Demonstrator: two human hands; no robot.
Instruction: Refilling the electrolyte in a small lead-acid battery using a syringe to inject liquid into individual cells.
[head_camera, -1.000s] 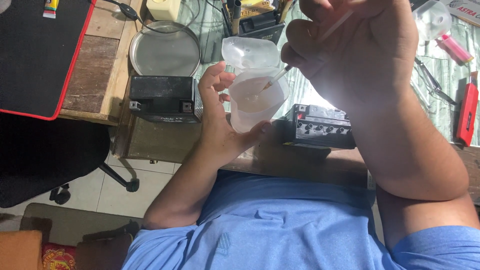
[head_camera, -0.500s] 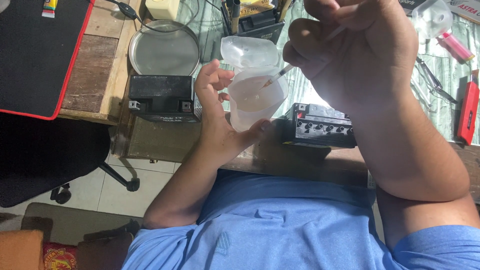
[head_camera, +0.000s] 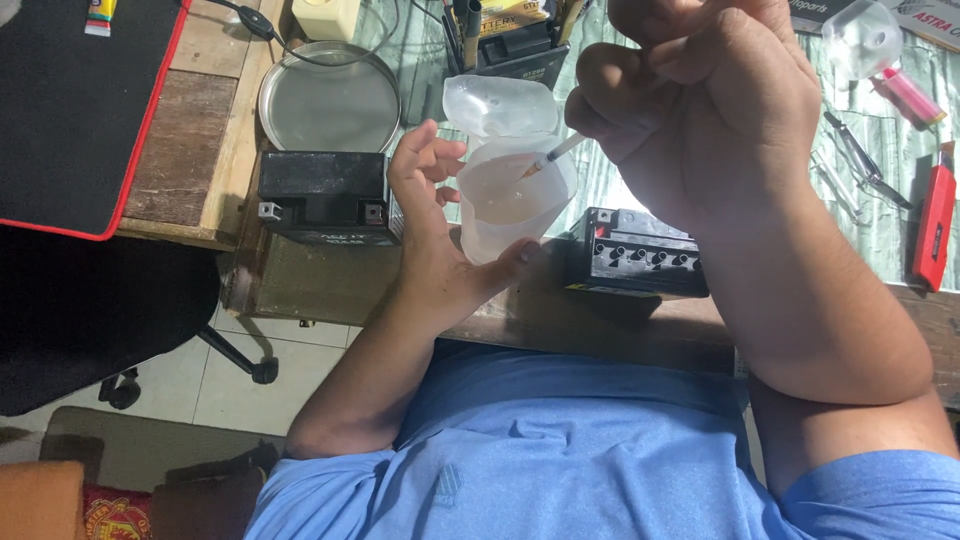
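Translucent, cloudy plastic on the cup (head_camera: 515, 200), smooth with a soft sheen, flip lid (head_camera: 500, 105) at 12 o'clock of it same milky stuff. Thin syringe (head_camera: 553, 155) dipping in, clear plastic. Round tray (head_camera: 328, 100) at 10 o'clock, brushed metal, dull grey shine. Two batteries (head_camera: 325, 195) (head_camera: 640, 252), black hard plastic, matt and a bit dusty. Workbench (head_camera: 195, 140) at 9 o'clock, rough worn wood. Mat (head_camera: 75, 100) over there, matt black cloth-like with red edging. Box cutter (head_camera: 935, 225) at 3 o'clock, glossy red plastic. Shirt (head_camera: 560, 460), soft blue knit
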